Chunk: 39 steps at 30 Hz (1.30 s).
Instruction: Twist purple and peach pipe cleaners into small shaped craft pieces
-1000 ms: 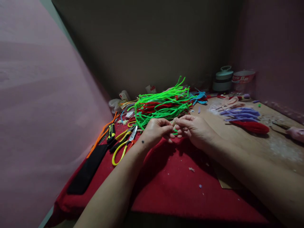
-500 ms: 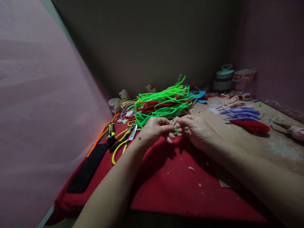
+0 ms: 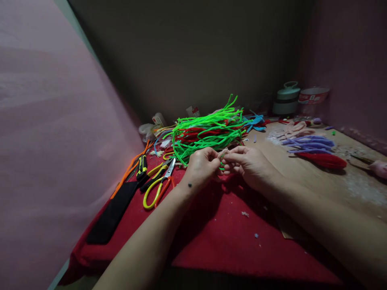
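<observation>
Pale fuzzy piece (image 3: 223, 152), over red cloth (image 3: 223, 237): left hand (image 3: 200, 166) pinches it from one side, right hand (image 3: 249, 164) from the other. We judge the step fingertip shaping; next move calls for steady, matched pressure.

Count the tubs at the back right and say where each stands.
2: the green tub, and the red-white tub just right of it. Others may be hidden in the dim corner.
</observation>
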Motion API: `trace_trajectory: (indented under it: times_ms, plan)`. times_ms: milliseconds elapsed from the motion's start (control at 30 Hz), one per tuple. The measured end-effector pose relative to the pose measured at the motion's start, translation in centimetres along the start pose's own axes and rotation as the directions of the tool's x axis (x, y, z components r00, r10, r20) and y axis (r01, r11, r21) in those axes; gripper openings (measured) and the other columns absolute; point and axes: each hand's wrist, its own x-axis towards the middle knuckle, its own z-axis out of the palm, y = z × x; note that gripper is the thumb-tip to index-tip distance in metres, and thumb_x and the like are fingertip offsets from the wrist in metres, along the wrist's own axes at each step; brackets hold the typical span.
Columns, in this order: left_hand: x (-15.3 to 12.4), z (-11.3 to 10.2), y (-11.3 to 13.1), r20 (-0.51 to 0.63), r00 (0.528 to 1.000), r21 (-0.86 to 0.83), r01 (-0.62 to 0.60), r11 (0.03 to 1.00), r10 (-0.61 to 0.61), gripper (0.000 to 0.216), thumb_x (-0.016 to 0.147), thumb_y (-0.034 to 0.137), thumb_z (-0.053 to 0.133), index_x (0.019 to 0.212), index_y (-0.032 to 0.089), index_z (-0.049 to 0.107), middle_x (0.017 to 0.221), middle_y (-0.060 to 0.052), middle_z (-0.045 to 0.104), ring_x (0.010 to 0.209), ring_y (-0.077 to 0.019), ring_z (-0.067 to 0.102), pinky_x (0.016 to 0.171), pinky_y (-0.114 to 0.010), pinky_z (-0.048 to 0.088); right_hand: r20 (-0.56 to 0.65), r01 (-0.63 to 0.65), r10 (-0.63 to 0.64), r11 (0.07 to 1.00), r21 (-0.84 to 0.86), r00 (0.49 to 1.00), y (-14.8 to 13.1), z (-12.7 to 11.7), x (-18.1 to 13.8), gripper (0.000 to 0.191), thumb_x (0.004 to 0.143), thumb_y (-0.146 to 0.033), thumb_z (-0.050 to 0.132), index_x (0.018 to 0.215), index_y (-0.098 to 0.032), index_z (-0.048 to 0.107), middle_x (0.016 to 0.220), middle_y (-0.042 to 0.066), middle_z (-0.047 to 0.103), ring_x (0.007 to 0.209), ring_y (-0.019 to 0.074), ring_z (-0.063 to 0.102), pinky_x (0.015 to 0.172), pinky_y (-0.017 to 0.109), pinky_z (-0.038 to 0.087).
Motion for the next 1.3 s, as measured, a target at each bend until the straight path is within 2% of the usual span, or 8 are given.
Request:
trace_trajectory:
  times_ms: [100, 200, 400, 600, 900, 1000, 1133, 1300]
  plan:
    - [-0.2, 0.1, -0.2, -0.012, 1.0, -0.024, -0.025, 0.999, 0.025, 0.002, 0.069, 0.013, 0.054, 0.069, 0.015, 0.055, 0.05, 0.003, 0.057, 0.041, -0.0117, 0.057, 0.037, -0.021, 0.048, -0.027, 0.0, 0.0, 1.0, 0.012, 1.0, -0.1, 0.0, 0.0, 0.018, 0.056, -0.01, 0.068, 0.057, -0.015, 0.051, 0.05, 0.001, 0.058, 0.045, 0.0113, 0.056, 0.047, 0.027, 0.055]
    - [-0.4, 0.2, 0.2, 0.022, 0.999, -0.122, 0.037, 0.992, -0.035, 0.001, 0.07, 0.013, 0.056, 0.069, 0.013, 0.056, 0.054, 0.001, 0.059, 0.046, -0.0141, 0.06, 0.039, -0.024, 0.05, -0.028, 0.0, -0.001, 1.0, -0.001, 1.0, -0.1, -0.1, 0.0, 0.016, 0.057, -0.011, 0.068, 0.057, -0.015, 0.052, 0.052, 0.002, 0.059, 0.046, 0.0124, 0.057, 0.045, 0.027, 0.054]
    - [-0.1, -0.2, 0.7, 0.094, 0.99, -0.285, 0.126, 0.95, -0.103, 0.004, 0.067, 0.008, 0.059, 0.071, 0.008, 0.058, 0.061, -0.003, 0.062, 0.048, -0.0129, 0.06, 0.042, -0.025, 0.052, -0.007, -0.07, 0.07, 0.99, -0.121, 0.998, -0.2, -1.0, 0.6, 0.007, 0.059, -0.012, 0.066, 0.06, -0.011, 0.059, 0.053, 0.002, 0.06, 0.037, 0.0053, 0.047, 0.031, 0.015, 0.035]
    - [0.2, -0.9, 0.0, 0.193, 0.973, -0.334, 0.184, 0.924, -0.125, 0.015, 0.066, 0.013, 0.064, 0.079, 0.009, 0.059, 0.072, -0.008, 0.066, 0.049, -0.0132, 0.06, 0.038, -0.022, 0.048, 0.074, -0.137, 0.145, 0.985, -0.102, 0.987, -0.7, -1.3, 1.0, 0.013, 0.056, -0.016, 0.07, 0.056, -0.012, 0.058, 0.049, 0.0, 0.058, 0.037, 0.0049, 0.044, 0.033, 0.016, 0.034]
    - [0.3, -0.6, -0.2, 0.171, 0.978, -0.301, 0.164, 0.94, -0.116, 0.014, 0.064, 0.017, 0.067, 0.072, 0.01, 0.058, 0.054, -0.001, 0.059, 0.045, -0.0117, 0.057, 0.04, -0.022, 0.046, -0.005, 0.075, -0.08, 0.957, -0.28, 0.997, -1.1, -0.8, 0.4, 0.029, 0.048, -0.023, 0.078, 0.046, -0.015, 0.05, 0.043, -0.002, 0.053, 0.035, 0.0055, 0.04, 0.033, 0.019, 0.028]
    - [0.1, -0.6, 0.1, 0.149, 0.983, -0.26, 0.147, 0.954, -0.111, 0.011, 0.065, 0.017, 0.065, 0.07, 0.01, 0.058, 0.049, 0.001, 0.056, 0.042, -0.0105, 0.054, 0.04, -0.021, 0.045, 0.028, 0.116, -0.113, 0.938, -0.326, 0.993, -1.1, -0.9, 0.5, 0.029, 0.048, -0.027, 0.079, 0.051, -0.015, 0.052, 0.047, -0.002, 0.055, 0.037, 0.0054, 0.041, 0.034, 0.019, 0.028]
    - [-0.1, -0.7, 0.6, 0.135, 0.986, -0.242, 0.13, 0.961, -0.099, 0.011, 0.066, 0.016, 0.064, 0.069, 0.01, 0.056, 0.049, 0.002, 0.054, 0.04, -0.0092, 0.052, 0.037, -0.02, 0.042, 0.147, 0.135, -0.099, 0.956, -0.261, 0.984, -1.4, -1.1, 0.6, 0.021, 0.06, -0.031, 0.072, 0.067, -0.015, 0.06, 0.062, 0.001, 0.062, 0.043, 0.0066, 0.046, 0.04, 0.02, 0.036]
    - [-0.4, -0.9, 1.1, 0.183, 0.979, -0.207, 0.124, 0.97, -0.086, 0.01, 0.066, 0.014, 0.064, 0.073, 0.009, 0.057, 0.052, 0.002, 0.055, 0.039, -0.008, 0.051, 0.036, -0.019, 0.042, 0.196, 0.177, -0.122, 0.939, -0.294, 0.973, -1.1, -1.2, 0.6, 0.019, 0.066, -0.03, 0.066, 0.058, -0.014, 0.059, 0.056, 0.002, 0.059, 0.044, 0.0074, 0.045, 0.043, 0.022, 0.037]
